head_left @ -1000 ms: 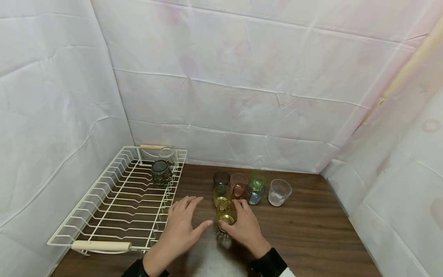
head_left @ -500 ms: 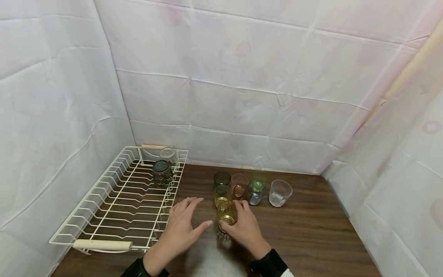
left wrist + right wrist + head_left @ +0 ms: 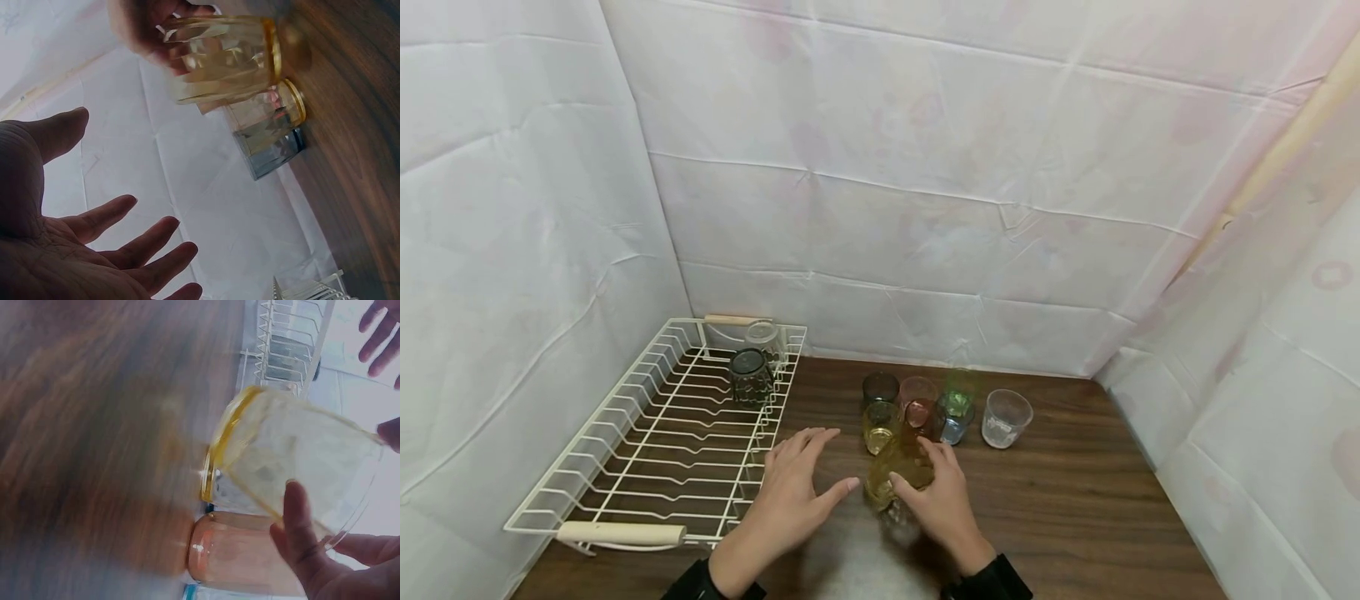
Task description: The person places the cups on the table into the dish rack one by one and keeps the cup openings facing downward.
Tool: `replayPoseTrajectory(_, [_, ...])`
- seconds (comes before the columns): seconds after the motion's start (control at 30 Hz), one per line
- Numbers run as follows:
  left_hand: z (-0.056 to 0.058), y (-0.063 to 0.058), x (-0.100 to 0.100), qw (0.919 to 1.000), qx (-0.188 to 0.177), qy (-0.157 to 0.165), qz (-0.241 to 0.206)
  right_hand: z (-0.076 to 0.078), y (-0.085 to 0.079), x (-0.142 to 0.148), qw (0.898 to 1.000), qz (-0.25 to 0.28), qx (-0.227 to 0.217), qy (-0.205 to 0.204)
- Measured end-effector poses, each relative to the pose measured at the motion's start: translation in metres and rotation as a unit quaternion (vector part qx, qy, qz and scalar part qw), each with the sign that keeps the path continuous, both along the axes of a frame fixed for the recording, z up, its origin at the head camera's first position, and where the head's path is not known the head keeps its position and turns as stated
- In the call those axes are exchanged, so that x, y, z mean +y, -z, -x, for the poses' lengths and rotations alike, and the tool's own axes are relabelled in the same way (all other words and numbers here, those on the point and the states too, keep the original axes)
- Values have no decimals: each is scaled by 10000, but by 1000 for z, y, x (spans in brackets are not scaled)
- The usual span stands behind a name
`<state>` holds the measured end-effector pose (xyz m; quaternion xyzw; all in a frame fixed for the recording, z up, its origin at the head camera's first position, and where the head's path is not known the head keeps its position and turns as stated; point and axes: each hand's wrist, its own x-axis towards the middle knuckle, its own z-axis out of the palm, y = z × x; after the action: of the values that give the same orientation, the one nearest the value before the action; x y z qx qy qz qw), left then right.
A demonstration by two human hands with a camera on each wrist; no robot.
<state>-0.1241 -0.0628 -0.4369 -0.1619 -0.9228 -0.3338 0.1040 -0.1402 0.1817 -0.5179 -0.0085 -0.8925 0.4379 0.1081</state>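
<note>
My right hand (image 3: 943, 500) holds a yellow drinking glass (image 3: 898, 467) near its rim, between thumb and fingers. The glass leans, its mouth toward the right hand and its thick amber base (image 3: 275, 53) low over the wooden table. To its left my left hand (image 3: 797, 492) is spread with thumb apart, holding nothing; its palm (image 3: 69, 256) faces the glass in the left wrist view. Just behind the held glass stands a second yellow glass (image 3: 878, 437). In the right wrist view my fingers (image 3: 299, 515) lie along the glass's side, near a pinkish glass (image 3: 244, 553).
More glasses stand behind: dark (image 3: 880, 385), pink (image 3: 917, 388), blue (image 3: 953, 429), green (image 3: 959, 385) and clear (image 3: 1006, 417). A white wire dish rack (image 3: 621, 540) at left carries a dark glass (image 3: 750, 379) and a clear glass (image 3: 763, 336). Pale sheeting (image 3: 887, 208) encloses the table (image 3: 1060, 500).
The yellow glass in my right hand has gone from upright to tilted, its mouth swinging right as the hand shifts slightly right. My left hand has stayed in place.
</note>
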Motion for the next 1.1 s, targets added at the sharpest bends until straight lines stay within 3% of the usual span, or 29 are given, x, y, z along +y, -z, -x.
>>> replayPoseTrajectory(0.1, [0, 0, 0, 10000, -28, -10, -26, -3, -2, 4, 9967, 804, 42, 30])
replayPoseTrajectory(0.17, [1, -1, 0, 10000, -60, -16, -68, -6, -5, 7, 9883, 1522, 102, 23])
replayPoseTrajectory(0.23, [1, -1, 0, 9999, -77, -40, -108, -8, -8, 10, 9743, 2250, 129, 29])
replayPoseTrajectory(0.3, [2, -1, 0, 9998, -76, -59, -148, -9, -11, 13, 9513, 3077, 185, -41])
replayPoseTrajectory(0.37, [3, 0, 0, 9998, -73, -96, -150, -10, -14, 16, 9219, 3867, 187, -181])
replayPoseTrajectory(0.4, [4, 0, 0, 9998, -70, -116, -147, -10, -15, 17, 9024, 4296, 162, -293])
replayPoseTrajectory(0.53, [6, 1, -1, 9998, -50, -164, -137, -10, -16, 28, 8118, 5725, -14, -1150])
replayPoseTrajectory(0.6, [6, 2, -1, 9997, -58, -186, -149, -9, -15, 34, 7692, 6171, -129, -1657])
replayPoseTrajectory(0.7, [6, 2, -1, 9996, -85, -210, -165, -9, -15, 40, 7152, 6622, -326, -2210])
replayPoseTrajectory(1.0, [5, 3, 1, 9993, -219, -237, -163, -11, -19, 40, 5922, 7655, -721, -2409])
replayPoseTrajectory(1.1, [4, 4, 1, 9995, -189, -226, -147, -11, -18, 39, 5617, 7844, -770, -2515])
